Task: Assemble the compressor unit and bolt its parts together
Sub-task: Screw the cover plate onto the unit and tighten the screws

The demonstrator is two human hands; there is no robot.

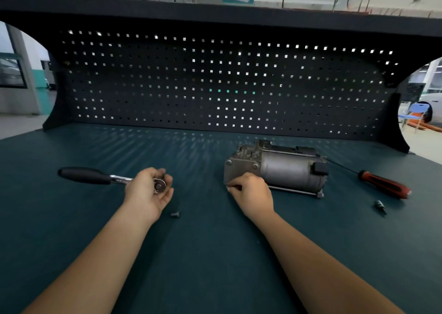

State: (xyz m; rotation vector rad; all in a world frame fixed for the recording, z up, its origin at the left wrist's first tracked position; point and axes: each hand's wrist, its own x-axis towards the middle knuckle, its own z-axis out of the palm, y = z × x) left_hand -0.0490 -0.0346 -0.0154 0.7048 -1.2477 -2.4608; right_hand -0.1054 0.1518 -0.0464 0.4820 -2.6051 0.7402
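Observation:
The grey compressor unit (277, 166) lies on its side on the green bench, right of centre, its bolted end plate facing left. My right hand (251, 194) is at the plate's lower left corner, fingers curled and pinching a small bolt against it. My left hand (149, 191) holds the chrome head of a ratchet wrench (95, 176), whose black handle points left. A loose bolt (175, 214) lies on the bench just right of my left wrist.
A red and black screwdriver (382, 184) lies to the right of the compressor, with a small socket bit (380, 205) in front of it. A dark pegboard (215, 84) closes off the back of the bench.

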